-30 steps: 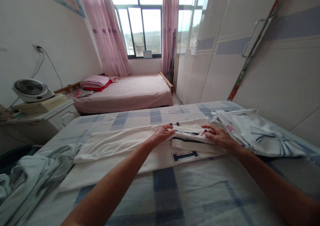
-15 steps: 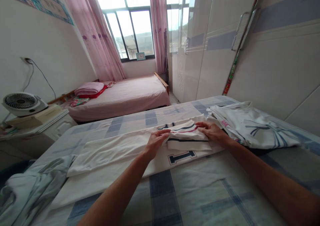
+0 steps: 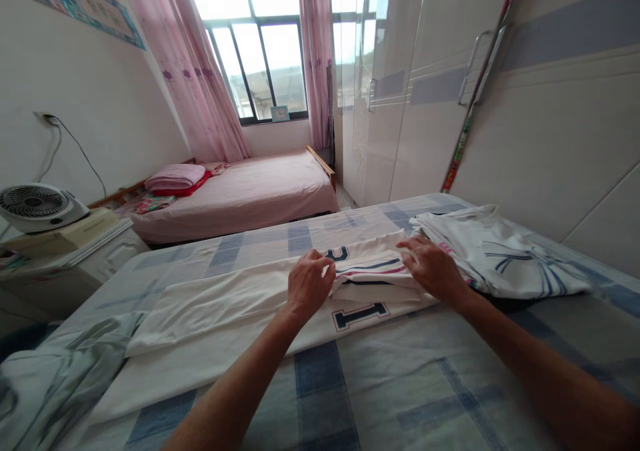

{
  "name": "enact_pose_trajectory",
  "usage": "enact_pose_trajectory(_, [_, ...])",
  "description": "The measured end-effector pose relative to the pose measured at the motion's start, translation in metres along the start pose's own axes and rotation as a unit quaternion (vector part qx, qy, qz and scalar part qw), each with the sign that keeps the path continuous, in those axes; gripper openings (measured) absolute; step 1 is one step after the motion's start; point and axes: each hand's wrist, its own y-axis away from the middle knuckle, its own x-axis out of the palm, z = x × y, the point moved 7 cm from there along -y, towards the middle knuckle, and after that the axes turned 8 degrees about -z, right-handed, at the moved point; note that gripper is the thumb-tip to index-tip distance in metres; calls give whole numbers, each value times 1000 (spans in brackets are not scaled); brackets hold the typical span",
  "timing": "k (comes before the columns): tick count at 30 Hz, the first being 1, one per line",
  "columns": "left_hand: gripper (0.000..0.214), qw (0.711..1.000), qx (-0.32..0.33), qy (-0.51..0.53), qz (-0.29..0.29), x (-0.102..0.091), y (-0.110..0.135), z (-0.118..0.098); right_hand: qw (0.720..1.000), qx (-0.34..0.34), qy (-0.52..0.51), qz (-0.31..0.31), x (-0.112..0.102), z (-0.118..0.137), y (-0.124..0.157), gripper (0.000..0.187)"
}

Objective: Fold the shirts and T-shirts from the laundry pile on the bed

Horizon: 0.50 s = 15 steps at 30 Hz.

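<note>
A white shirt (image 3: 215, 311) with navy letters and navy-red stripes lies stretched across the blue checked bed (image 3: 380, 398). Its right end is folded over on itself. My left hand (image 3: 307, 284) pinches the near left corner of that folded part. My right hand (image 3: 433, 268) grips the fold's far right edge, fingers curled over the cloth. Both forearms reach in from the bottom of the view.
A pile of white printed clothes (image 3: 500, 251) lies right of the shirt. Grey-green cloth (image 3: 45, 384) is bunched at the bed's left edge. A fan (image 3: 35, 206) sits on a white cabinet at left. A pink bed (image 3: 250, 188) and a wardrobe (image 3: 500, 118) stand beyond.
Both hands have lifted and drawn the folded shirt end tighter, going from lying flat to gripping it. The camera has swung slightly right and down.
</note>
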Motion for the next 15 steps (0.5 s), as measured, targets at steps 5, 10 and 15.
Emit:
enact_pose_trajectory(5, [41,992,111,-39,47,34,5,-15,989,-140,-3,57,29,45,12,49])
enact_pose_trajectory(10, [49,984,89,-53,145,56,14,-3,980,-116,52,154,64,32,27,57])
enact_pose_trajectory(15, [50,990,57,-95,83,24,-5,18,980,-165,20,109,55,48,2,58])
